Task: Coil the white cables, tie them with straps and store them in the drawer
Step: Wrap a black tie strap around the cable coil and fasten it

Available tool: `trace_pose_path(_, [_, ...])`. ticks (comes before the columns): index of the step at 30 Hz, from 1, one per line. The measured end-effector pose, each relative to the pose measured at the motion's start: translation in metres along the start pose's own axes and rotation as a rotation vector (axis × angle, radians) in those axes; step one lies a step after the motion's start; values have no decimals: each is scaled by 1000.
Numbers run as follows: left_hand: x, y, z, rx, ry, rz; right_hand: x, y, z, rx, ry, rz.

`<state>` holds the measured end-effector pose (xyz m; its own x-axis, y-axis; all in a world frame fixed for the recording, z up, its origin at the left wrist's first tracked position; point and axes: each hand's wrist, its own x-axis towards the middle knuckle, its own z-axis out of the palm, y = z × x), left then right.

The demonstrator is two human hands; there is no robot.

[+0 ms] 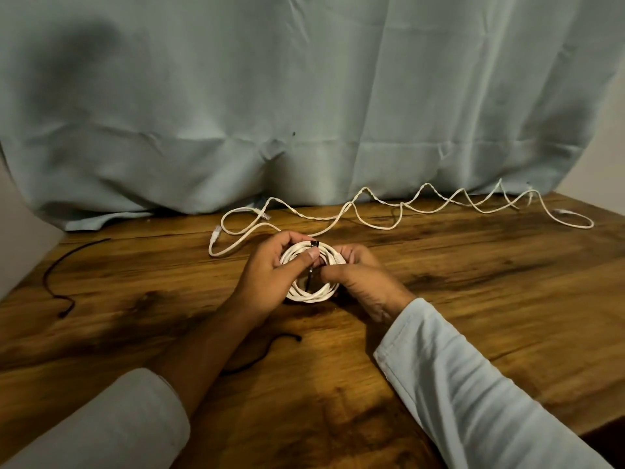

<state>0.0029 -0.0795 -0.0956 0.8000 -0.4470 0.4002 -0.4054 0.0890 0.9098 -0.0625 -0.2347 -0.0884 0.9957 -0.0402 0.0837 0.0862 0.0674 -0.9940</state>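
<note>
Coiled white cable point(309, 295): tight round loops, dark strap point(310, 280) across | left hand point(267, 275) grips it | right hand point(362, 279) apparently pinches strap

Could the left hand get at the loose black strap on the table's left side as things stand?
Probably not yet: the left hand grips the coiled white cable, though nothing blocks the black strap.
</note>
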Motion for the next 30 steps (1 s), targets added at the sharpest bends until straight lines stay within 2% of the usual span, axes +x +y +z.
trace_pose_path(5, [-1,2,0,-15,-14,-34,-1,2,3,16,3,-38])
trace_pose_path(9, [1,-1,-2,4,13,-52,4,9,3,-12,86,-125])
trace_pose_path(14, [3,-2,-1,11,24,-70,7,4,1,-341,307,-415])
trace_pose_path(19, [2,0,1,-25,21,-87,13,6,-3,-393,340,-558])
trace_pose_path(22, [2,-2,-1,-5,44,-81,16,7,-7,-358,322,-565])
trace_pose_path(24, [2,-2,-5,71,68,-19,18,8,-10,-356,309,-541])
trace_pose_path(28, [1,2,-12,502,109,313,16,4,-15,-423,292,-514])
trace_pose_path(30, [0,3,-13,603,98,405,14,3,-18,-465,280,-507])
